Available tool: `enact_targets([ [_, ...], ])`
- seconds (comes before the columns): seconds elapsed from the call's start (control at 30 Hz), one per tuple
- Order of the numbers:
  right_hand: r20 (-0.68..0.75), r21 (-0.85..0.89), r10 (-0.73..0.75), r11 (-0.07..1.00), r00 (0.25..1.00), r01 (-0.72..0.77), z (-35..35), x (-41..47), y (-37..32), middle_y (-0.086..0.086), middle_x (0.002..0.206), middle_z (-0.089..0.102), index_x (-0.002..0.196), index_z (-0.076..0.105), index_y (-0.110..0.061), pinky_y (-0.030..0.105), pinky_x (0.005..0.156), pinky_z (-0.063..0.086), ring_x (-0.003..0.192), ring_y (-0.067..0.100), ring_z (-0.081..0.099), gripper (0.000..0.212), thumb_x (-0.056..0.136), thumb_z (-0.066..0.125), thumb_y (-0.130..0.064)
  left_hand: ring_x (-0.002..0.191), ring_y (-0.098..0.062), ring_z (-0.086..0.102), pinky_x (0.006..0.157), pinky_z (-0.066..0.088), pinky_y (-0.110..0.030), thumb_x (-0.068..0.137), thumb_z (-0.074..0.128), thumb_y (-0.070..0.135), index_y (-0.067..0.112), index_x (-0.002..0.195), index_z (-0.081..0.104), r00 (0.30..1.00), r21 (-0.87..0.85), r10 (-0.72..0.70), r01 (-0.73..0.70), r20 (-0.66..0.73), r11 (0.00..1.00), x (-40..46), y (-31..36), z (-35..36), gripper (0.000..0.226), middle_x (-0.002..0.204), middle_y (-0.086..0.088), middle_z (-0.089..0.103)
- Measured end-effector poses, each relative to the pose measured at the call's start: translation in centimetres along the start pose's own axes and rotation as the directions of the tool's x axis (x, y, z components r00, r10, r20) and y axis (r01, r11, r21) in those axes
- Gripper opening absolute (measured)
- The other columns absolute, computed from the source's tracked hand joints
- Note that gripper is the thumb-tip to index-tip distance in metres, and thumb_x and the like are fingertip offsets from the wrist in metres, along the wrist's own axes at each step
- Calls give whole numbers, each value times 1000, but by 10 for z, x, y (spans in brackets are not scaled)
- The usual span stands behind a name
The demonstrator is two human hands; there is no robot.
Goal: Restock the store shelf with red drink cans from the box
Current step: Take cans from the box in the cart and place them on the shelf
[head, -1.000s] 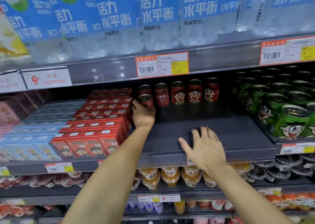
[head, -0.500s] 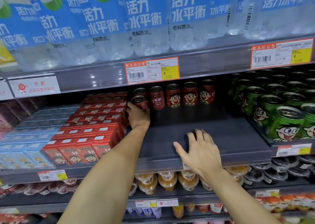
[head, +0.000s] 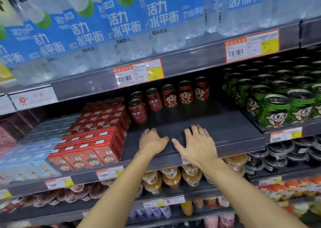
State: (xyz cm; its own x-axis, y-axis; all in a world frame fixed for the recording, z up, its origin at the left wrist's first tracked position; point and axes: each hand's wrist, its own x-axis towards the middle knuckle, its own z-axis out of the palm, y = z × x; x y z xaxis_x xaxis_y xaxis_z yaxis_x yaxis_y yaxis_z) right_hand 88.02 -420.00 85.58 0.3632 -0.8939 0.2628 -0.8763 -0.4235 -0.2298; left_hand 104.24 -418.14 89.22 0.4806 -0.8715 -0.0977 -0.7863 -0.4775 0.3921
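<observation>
Head cam: L hand point(head: 152, 141) and R hand point(head: 198, 143) rest side by side, palms down, on dark shelf point(head: 225, 132), near its front edge; fingers spread, holding nothing. Red cans point(head: 169, 95) upright in row beyond both hands; nearest can point(head: 138, 111) just beyond L hand, not touching. Green cans point(head: 276, 109) right of R hand.

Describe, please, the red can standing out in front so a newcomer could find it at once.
Find the dark middle shelf below the blue-labelled water bottles. At its back stands a row of red cans. The front can stands alone ahead of the row's left end, beside the red cartons.
</observation>
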Motion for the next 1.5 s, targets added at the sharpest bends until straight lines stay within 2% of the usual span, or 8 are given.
enact_targets([
  [0.13,75,-31,-25,999,997,27,-10,-1,0,20,145,47,136,52,-9,47,117,26,141,36,36,103,77,-2,-74,129,-30,44,104,41,-38,92,55,44,11,134,51,987,97,146,-139,-62,986,-34,4,7,54,138,-11,49],
  [0.37,134,-49,-95,994,986,102,-22,-24,3,16,158,32,147,44,-6,44,121,14,148,30,24,77,100,15,-60,101,-28,61,84,46,-38,100,39,42,14,111,62,880,314,401,-316,-255,895,-69,0,20,38,109,-7,66],
  [0.47,134,-95,-161,980,978,174,-24,-51,6,17,164,13,156,25,-6,48,123,3,153,30,7,71,103,17,-53,121,-25,54,101,39,-38,100,39,45,12,132,54,862,279,443,-375,-247,884,-82,-11,31,49,131,-9,60],
  [0.57,102,-134,-256,954,961,269,-24,-83,10,17,165,5,157,15,-5,48,122,4,153,32,2,70,103,31,-48,148,-21,18,120,4,-45,99,36,48,13,153,27,863,435,477,-371,-164,821,-103,-27,41,64,160,-7,24],
  [0.73,121,-131,-213,965,970,228,-1,-148,10,20,145,50,141,50,-1,52,111,37,137,36,45,70,87,58,-44,140,-32,38,111,30,-57,86,63,34,5,141,47,845,488,506,-373,-172,789,-152,-55,61,64,151,-16,40],
  [0.87,334,-156,-146,966,931,207,14,-219,9,12,146,44,152,27,-8,56,117,17,138,32,38,73,95,47,-49,127,-32,46,96,39,-43,92,53,34,11,138,42,905,423,425,-386,4,820,-218,-77,86,53,140,-9,47],
  [1.03,526,-179,-49,970,849,167,10,-309,11,13,136,49,135,44,-10,48,105,35,127,33,46,54,96,47,-48,118,-29,50,92,42,-42,95,47,35,10,126,49,926,428,350,-374,137,823,-307,-87,118,40,126,-9,53],
  [1.5,569,-198,135,980,811,-25,-34,-442,85,13,137,51,137,45,-9,43,102,41,126,34,50,57,96,50,-48,125,-31,45,102,35,-43,96,46,34,7,133,46,858,438,403,-510,317,741,-432,-35,173,46,135,-13,51],
])
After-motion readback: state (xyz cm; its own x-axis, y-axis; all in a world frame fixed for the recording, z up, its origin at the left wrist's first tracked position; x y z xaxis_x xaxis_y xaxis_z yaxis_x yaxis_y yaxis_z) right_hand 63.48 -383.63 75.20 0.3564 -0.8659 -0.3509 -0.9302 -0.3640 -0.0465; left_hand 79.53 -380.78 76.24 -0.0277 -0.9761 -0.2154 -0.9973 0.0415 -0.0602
